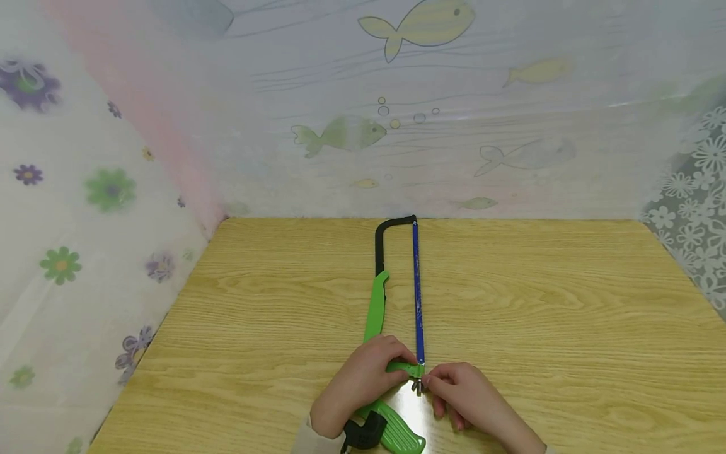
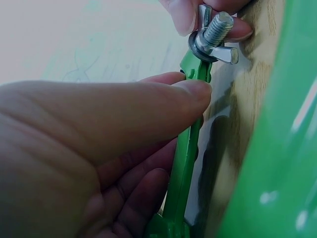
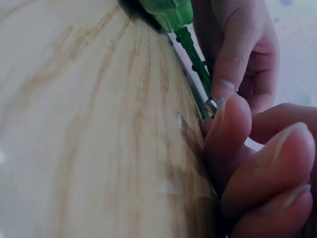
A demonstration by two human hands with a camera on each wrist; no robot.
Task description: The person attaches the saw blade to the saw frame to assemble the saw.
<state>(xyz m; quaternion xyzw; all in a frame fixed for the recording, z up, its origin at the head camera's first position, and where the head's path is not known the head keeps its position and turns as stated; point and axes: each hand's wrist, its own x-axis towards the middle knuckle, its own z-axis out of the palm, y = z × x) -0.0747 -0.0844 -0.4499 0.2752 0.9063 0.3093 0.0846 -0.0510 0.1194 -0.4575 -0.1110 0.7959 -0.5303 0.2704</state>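
A hacksaw (image 1: 375,309) with a green and black frame lies on the table, its blue blade (image 1: 418,290) along the right side. With thumb and fingers my left hand (image 1: 365,381) pinches the short green arm (image 2: 184,163) at the blade's near end. A metal wing nut (image 2: 227,54) sits on a threaded bolt (image 2: 217,30) at the end of that arm. My right hand (image 1: 473,400) pinches the wing nut at one wing, its other fingers loosely curled. In the right wrist view, the right fingertips (image 3: 233,121) hide most of the nut.
The saw's green handle (image 1: 399,432) lies at the table's near edge, beside a black part (image 1: 365,432). The wood-grain table (image 1: 544,284) extends to both sides. Behind it hangs a sheet with fish drawings (image 1: 431,94); a flowered sheet (image 1: 85,221) borders the left.
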